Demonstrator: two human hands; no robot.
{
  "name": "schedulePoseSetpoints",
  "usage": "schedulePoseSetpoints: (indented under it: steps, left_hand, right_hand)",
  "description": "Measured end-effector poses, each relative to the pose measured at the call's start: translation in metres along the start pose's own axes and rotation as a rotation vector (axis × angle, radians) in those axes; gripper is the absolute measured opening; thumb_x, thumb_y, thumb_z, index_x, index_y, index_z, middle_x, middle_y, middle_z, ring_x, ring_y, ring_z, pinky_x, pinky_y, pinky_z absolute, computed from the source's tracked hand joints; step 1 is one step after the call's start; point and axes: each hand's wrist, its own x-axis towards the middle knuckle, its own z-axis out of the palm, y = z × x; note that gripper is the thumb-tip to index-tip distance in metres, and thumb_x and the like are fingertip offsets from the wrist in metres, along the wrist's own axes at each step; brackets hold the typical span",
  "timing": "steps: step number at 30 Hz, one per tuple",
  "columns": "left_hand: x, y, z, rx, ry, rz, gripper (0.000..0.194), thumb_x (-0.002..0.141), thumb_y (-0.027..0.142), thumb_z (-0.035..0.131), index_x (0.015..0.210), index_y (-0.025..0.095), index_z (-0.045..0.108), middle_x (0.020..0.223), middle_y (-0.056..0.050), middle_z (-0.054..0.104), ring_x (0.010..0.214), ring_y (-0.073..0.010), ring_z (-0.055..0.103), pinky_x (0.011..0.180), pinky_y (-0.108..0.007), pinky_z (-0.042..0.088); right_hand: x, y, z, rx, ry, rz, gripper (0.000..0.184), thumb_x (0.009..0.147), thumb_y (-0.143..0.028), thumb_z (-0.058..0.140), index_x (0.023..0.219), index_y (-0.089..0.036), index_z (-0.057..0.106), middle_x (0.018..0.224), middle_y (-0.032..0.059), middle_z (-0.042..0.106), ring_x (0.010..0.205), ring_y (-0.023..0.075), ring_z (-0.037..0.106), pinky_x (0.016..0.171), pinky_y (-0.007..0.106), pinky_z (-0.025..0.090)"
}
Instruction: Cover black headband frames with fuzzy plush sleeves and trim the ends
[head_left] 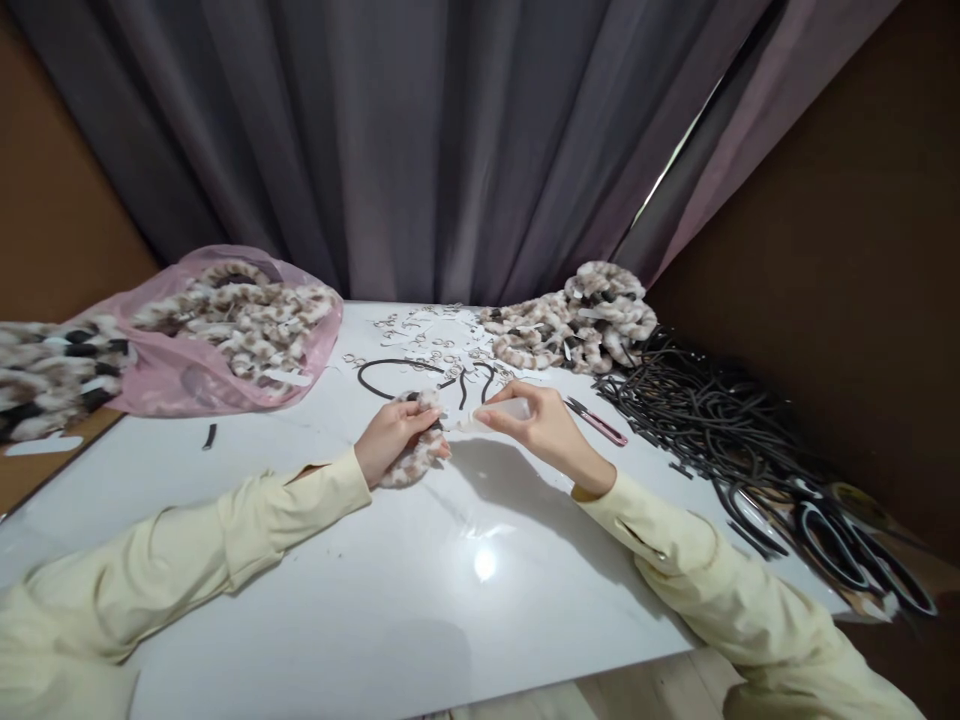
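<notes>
My left hand (394,438) is closed around a fluffy white-and-brown spotted fur loop (411,468), gripping it near its upper end. Between the thumb and fingers of my right hand (547,432) is a small translucent white bottle (511,408), its narrow tip pointing left at the fur loop. A small gap seems to separate the tip from the fur; whether they touch I cannot make out. Just behind both hands, a curved black cord (367,368) and shorter black cord pieces (486,380) lie on the white table (360,590).
On the left, a pink plastic bag (157,375) holds several fur loops, with more fur loops (45,375) beside it. Another fur pile (570,320) sits at the back right. Pink thread snips (600,422), heaped black cords (690,410) and large scissors (832,545) occupy the right side.
</notes>
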Motion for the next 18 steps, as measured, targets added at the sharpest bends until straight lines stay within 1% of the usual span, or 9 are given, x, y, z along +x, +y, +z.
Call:
schedulePoseSetpoints:
  steps: [6, 12, 16, 18]
  left_hand:
    - [-0.0005, -0.0003, -0.0009, -0.003, -0.006, -0.006, 0.018, 0.074, 0.026, 0.062, 0.075, 0.010, 0.055, 0.059, -0.009, 0.066, 0.052, -0.0182, 0.064, 0.052, -0.028, 0.052]
    - [-0.0013, 0.0011, 0.0014, -0.002, 0.007, -0.003, 0.022, 0.071, 0.029, 0.066, 0.073, 0.010, 0.055, 0.059, -0.009, 0.066, 0.051, -0.0182, 0.063, 0.052, -0.028, 0.052]
    - [-0.0014, 0.0015, 0.0018, -0.001, 0.001, -0.005, 0.020, 0.073, 0.028, 0.064, 0.073, 0.010, 0.055, 0.058, -0.009, 0.066, 0.051, -0.0178, 0.063, 0.052, -0.028, 0.052]
    - [-0.0015, 0.0013, 0.0018, -0.003, 0.002, -0.001, 0.018, 0.073, 0.026, 0.064, 0.072, 0.010, 0.055, 0.058, -0.009, 0.066, 0.051, -0.0176, 0.063, 0.052, -0.027, 0.052]
  right_hand:
    - [-0.0008, -0.0001, -0.0011, -0.005, 0.023, -0.002, 0.021, 0.071, -0.037, 0.065, 0.071, -0.016, 0.065, 0.073, 0.0029, 0.067, 0.068, 0.0162, 0.058, 0.063, 0.025, 0.039]
    - [-0.0006, -0.0008, -0.0001, 0.012, 0.002, -0.011, 0.022, 0.070, -0.037, 0.067, 0.071, -0.016, 0.065, 0.074, 0.0033, 0.067, 0.068, 0.0167, 0.059, 0.063, 0.025, 0.041]
    - [-0.0005, -0.0007, 0.0002, 0.015, 0.030, -0.016, 0.020, 0.070, -0.035, 0.067, 0.070, -0.016, 0.065, 0.074, 0.0029, 0.067, 0.070, 0.0162, 0.059, 0.065, 0.025, 0.041]
    - [-0.0008, -0.0006, 0.0004, 0.017, 0.023, -0.014, 0.021, 0.070, -0.036, 0.067, 0.070, -0.016, 0.065, 0.073, 0.0027, 0.067, 0.067, 0.0157, 0.059, 0.063, 0.025, 0.040]
